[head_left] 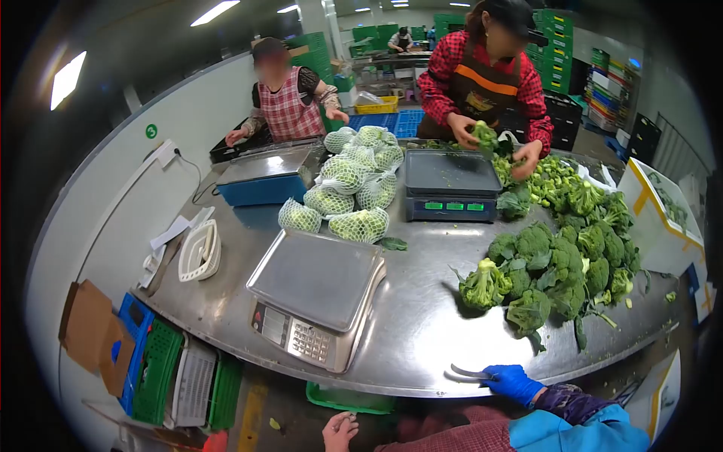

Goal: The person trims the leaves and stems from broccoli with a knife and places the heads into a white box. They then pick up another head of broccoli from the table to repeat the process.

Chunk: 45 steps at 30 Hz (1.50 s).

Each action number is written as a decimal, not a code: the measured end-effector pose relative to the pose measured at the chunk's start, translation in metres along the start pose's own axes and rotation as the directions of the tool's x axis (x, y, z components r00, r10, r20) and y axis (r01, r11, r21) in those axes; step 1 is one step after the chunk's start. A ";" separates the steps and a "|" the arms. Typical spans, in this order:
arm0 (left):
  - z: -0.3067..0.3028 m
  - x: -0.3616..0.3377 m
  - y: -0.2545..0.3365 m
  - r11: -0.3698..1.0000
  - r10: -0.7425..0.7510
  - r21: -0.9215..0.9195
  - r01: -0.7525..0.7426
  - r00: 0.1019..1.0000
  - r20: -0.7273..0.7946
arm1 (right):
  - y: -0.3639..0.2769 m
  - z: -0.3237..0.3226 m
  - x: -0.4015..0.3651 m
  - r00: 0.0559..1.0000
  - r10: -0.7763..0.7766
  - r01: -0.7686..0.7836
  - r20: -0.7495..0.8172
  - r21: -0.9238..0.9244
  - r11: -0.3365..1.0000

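Note:
My right hand (514, 384), in a blue glove, is closed around the handle of a curved knife (468, 374). Its blade points left, over the near edge of the steel table (422, 301). My bare left hand (341, 432) is low, off the table's front edge, with its fingers curled in; whether something small is between them I cannot make out. Beyond the knife lies a heap of broccoli (565, 264), with one pale-stemmed head (484, 286) at its left side. A white digital scale (316, 279) stands on the table beyond my left hand, its plate bare.
Net-wrapped green vegetables (343, 177) are piled beyond the scale, near a black scale (452, 181) with lit displays. A person in red checks (482, 83) handles broccoli across the table; another (290, 105) stands left. A white basket (200, 251), crates (158, 369) and a foam box (663, 218) flank it.

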State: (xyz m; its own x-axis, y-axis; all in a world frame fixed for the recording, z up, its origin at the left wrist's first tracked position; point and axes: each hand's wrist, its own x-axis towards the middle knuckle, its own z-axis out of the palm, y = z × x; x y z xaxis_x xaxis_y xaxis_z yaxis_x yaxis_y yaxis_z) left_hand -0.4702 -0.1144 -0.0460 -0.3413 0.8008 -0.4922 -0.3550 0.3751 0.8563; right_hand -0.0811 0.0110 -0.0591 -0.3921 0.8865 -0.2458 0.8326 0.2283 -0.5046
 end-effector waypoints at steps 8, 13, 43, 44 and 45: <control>0.018 0.023 0.009 1.000 -0.026 0.013 0.024 0.993 0.117 | 0.050 -0.036 0.028 0.907 0.247 -0.225 -0.341 0.102 0.969; 0.029 0.026 0.015 0.995 -0.079 0.074 0.067 0.984 0.161 | 0.063 -0.036 0.030 0.940 0.064 -0.052 -0.336 0.045 0.998; 0.054 0.042 0.002 0.978 -0.130 0.186 0.093 0.973 0.193 | 0.034 -0.003 0.020 0.964 0.170 -0.098 -0.204 0.322 0.941; 0.058 0.036 0.006 0.976 -0.135 0.193 0.099 0.974 0.181 | 0.032 -0.005 0.020 0.964 0.175 -0.116 -0.199 0.277 0.954; 0.062 0.034 0.010 0.975 -0.133 0.197 0.099 0.978 0.164 | 0.030 -0.008 0.019 0.967 0.171 -0.125 -0.191 0.230 0.965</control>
State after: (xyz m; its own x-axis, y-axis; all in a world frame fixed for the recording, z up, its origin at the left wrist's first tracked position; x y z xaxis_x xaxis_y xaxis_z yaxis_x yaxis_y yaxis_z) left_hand -0.4314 -0.0545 -0.0451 -0.1441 0.8094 -0.5692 -0.2090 0.5374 0.8170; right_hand -0.0605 0.0382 -0.0728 -0.1618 0.9728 -0.1655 0.7629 0.0169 -0.6463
